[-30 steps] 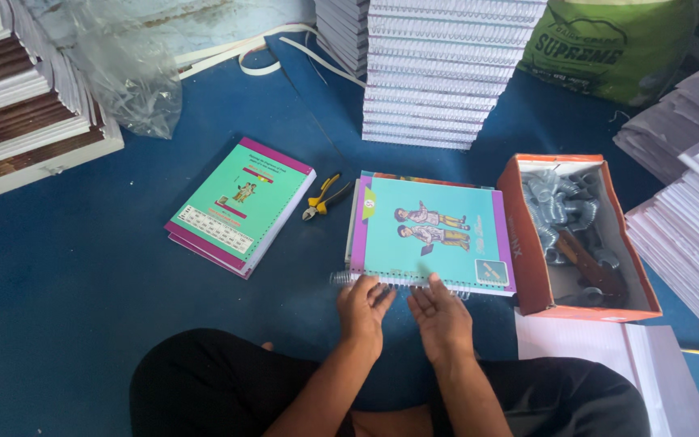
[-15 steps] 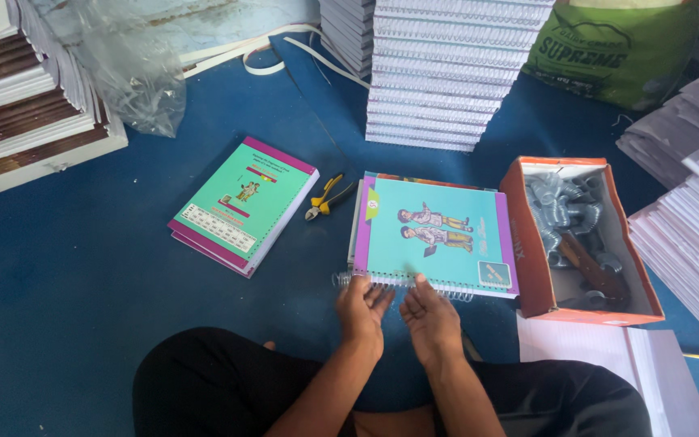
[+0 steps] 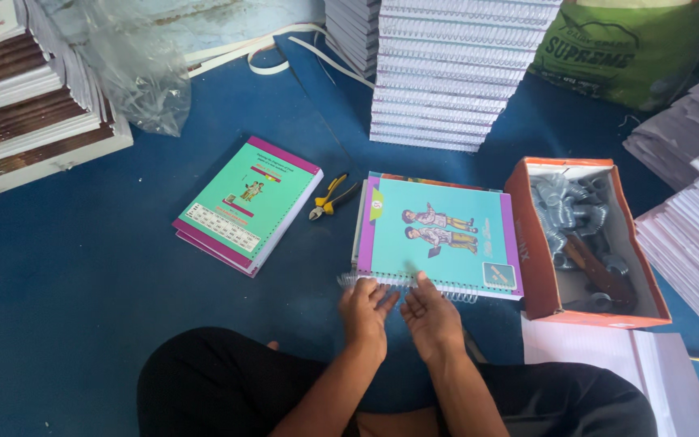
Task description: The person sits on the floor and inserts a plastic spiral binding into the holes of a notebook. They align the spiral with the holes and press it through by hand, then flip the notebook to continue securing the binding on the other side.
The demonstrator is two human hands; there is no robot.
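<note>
A turquoise notebook with a purple border (image 3: 438, 235) lies on the blue floor in front of me. A metal spiral coil (image 3: 463, 293) runs along its near edge. My left hand (image 3: 366, 309) rests on the coil's left end, fingers pinching at it. My right hand (image 3: 430, 314) lies palm-up beside it, fingertips touching the notebook's near edge. Whether either hand actually grips the coil is hard to tell. My knees in black trousers fill the bottom of the view.
A small stack of green notebooks (image 3: 246, 204) lies to the left, yellow-handled pliers (image 3: 329, 197) between the two piles. An orange box of metal coils (image 3: 586, 236) stands right. A tall stack of spiral-bound books (image 3: 455, 73) rises behind, with more stacks left and right, and loose white sheets (image 3: 608, 364).
Both hands have shifted slightly left along the notebook's coil edge. My right hand has turned more palm-up. The notebook stays put.
</note>
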